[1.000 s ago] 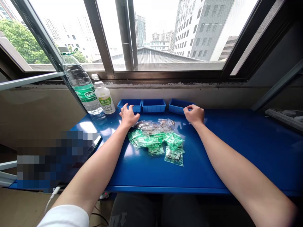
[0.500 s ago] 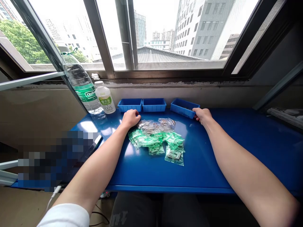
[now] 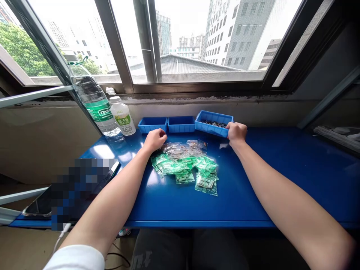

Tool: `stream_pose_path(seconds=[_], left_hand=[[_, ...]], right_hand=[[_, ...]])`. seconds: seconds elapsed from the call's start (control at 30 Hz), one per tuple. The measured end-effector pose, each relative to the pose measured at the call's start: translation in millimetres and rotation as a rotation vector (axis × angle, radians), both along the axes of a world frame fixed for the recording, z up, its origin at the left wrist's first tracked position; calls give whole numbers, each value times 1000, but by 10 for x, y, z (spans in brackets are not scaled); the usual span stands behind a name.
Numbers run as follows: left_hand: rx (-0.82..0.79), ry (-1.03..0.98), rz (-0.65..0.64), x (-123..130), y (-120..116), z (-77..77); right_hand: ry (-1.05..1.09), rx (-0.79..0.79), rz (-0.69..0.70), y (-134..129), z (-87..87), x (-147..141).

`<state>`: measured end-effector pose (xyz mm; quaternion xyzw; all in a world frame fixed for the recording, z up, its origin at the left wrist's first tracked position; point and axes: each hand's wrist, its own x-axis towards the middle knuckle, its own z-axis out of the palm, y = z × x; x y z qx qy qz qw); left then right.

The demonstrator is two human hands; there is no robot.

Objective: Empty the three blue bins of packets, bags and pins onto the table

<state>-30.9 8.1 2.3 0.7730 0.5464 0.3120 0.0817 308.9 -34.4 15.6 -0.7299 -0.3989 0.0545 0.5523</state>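
My right hand (image 3: pixel 237 133) grips the right end of a blue plastic bin (image 3: pixel 215 129), which is tilted and holds many small dark, thin metal pieces. Two more blue bins, the left one (image 3: pixel 152 126) and the middle one (image 3: pixel 181 126), stand side by side against the wall. My left hand (image 3: pixel 155 140) is closed, its fingers curled down by the left edge of the bag pile; the fingertips are hidden. Clear bags of brownish pieces (image 3: pixel 182 150) lie behind green-tinted bags (image 3: pixel 180 166), and one bag of silvery pieces (image 3: pixel 206 183) lies at the front.
Left of the bins stand a small white-capped bottle (image 3: pixel 123 117) and a large water bottle (image 3: pixel 97 107). A phone-like device (image 3: pixel 114 167), partly blurred out, lies on the left of the blue table (image 3: pixel 174 210). A window (image 3: pixel 210 80) runs along the back; a shelf frame (image 3: pixel 332 101) stands at right.
My right hand has raised and tilted the right bin, moving it slightly left towards the middle bin, and its contents now show. My left hand has stayed almost in place.
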Motion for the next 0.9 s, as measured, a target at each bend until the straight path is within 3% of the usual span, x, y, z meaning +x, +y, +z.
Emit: stream_pose_path(seconds=[0.1, 0.27, 0.43, 0.53, 0.73, 0.9], left_hand=[[-56, -134, -60, 23, -24, 27], [-279, -478, -258, 55, 7, 24], [-450, -601, -486, 92, -23, 49], [-474, -723, -615, 105, -81, 95], [-420, -928, -544, 84, -97, 121], [-426, -909, -542, 77, -55, 56]], right_hand=[[45, 40, -5, -23, 39, -177], [21, 45, 207, -104, 18, -505], [21, 42, 413, -201, -32, -776], [15, 59, 502, -218, -57, -831], [-120, 37, 633, -222, -82, -803], [-271, -10, 640, -226, -92, -764]])
